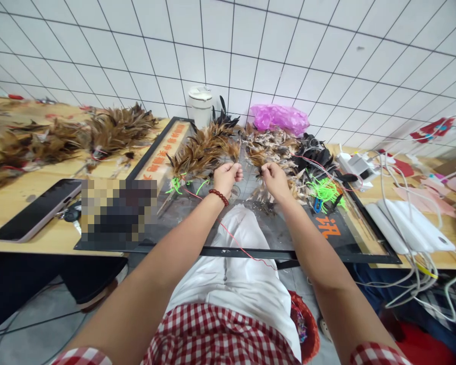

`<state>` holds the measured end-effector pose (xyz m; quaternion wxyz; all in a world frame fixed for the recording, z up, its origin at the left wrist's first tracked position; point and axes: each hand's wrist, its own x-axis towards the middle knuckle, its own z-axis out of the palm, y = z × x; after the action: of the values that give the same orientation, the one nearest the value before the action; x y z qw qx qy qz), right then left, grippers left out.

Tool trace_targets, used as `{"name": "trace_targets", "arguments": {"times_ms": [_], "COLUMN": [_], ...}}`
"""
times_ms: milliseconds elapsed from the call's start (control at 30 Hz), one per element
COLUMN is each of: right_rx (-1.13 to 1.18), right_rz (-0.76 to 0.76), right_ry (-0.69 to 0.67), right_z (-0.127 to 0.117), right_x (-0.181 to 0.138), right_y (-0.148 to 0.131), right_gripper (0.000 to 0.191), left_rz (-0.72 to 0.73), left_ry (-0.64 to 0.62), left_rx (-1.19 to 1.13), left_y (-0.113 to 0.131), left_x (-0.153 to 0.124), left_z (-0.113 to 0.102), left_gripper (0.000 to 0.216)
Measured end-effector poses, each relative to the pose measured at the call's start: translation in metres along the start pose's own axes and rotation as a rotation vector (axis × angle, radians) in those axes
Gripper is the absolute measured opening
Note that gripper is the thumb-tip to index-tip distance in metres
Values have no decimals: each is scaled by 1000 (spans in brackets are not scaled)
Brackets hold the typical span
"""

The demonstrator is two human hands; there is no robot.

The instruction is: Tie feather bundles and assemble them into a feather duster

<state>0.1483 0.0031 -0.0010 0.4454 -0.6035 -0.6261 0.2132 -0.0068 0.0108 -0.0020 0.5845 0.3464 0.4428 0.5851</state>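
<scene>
My left hand [228,180], a beaded bracelet [218,197] at its wrist, is closed in a pinch over the glass panel [182,218]. A small brown feather [232,150] rises from its fingertips. Across a short gap, my right hand [275,181] is also closed, at the edge of a loose feather pile [277,144]; what its fingers hold is hidden. Left of my left hand lies a thick bundle of brown feathers [203,149] with bright green ties [176,183] at its lower end. A thin red wire [233,237] trails over the panel's front edge.
A white lidded cup [200,107] and a pink plastic bag [279,119] stand along the tiled wall. Black feathers [315,154] and green ties [327,191] lie at right, near white power banks with cables [410,225]. At left are a phone [38,209] and more feather bundles [117,129].
</scene>
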Motion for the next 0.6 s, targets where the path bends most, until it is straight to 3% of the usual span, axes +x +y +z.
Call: {"name": "trace_targets", "arguments": {"times_ms": [133, 233, 400, 600], "right_rx": [650, 868, 931, 885], "right_rz": [263, 336, 361, 296], "right_ry": [-127, -195, -208, -142], "right_z": [8, 7, 7, 14], "right_x": [-3, -6, -6, -3], "right_y": [-8, -13, -11, -4], "right_gripper": [16, 23, 22, 25], "left_rz": [-69, -125, -194, -174], "left_ry": [-116, -182, -257, -228], "left_rx": [26, 55, 93, 150], "left_y": [-2, -2, 3, 0], "left_x": [-3, -8, -13, -11], "left_z": [0, 2, 4, 3], "left_gripper": [12, 11, 14, 16]}}
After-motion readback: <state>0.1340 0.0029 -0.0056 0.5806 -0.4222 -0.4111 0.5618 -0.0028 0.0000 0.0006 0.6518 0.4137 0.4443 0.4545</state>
